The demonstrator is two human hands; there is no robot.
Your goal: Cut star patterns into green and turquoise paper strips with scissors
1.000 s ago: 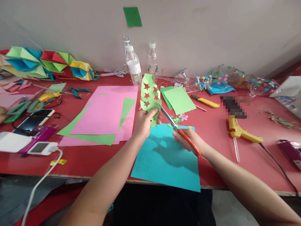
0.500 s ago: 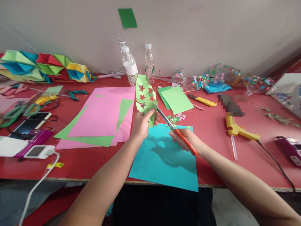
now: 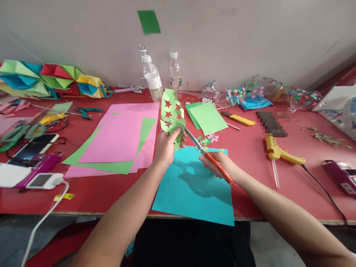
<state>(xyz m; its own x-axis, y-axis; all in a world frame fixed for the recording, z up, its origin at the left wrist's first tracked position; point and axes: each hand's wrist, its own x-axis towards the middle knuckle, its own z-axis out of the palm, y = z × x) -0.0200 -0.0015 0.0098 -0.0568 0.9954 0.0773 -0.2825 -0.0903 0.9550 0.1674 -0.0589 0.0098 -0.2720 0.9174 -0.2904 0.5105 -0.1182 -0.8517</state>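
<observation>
1. Scissors are held in the right grip.
2. Green paper is pinched by the left grip above the worktop.
3. Likely light and easily torn, it is best pinched where uncut.

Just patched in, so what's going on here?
A person's left hand holds a green paper with star-shaped holes, while the right hand holds scissors, their tips at the paper's right edge. Small green and pink stars lie by the far edge of the blue sheet. The glue gun lies off to the right, unheld.
</observation>
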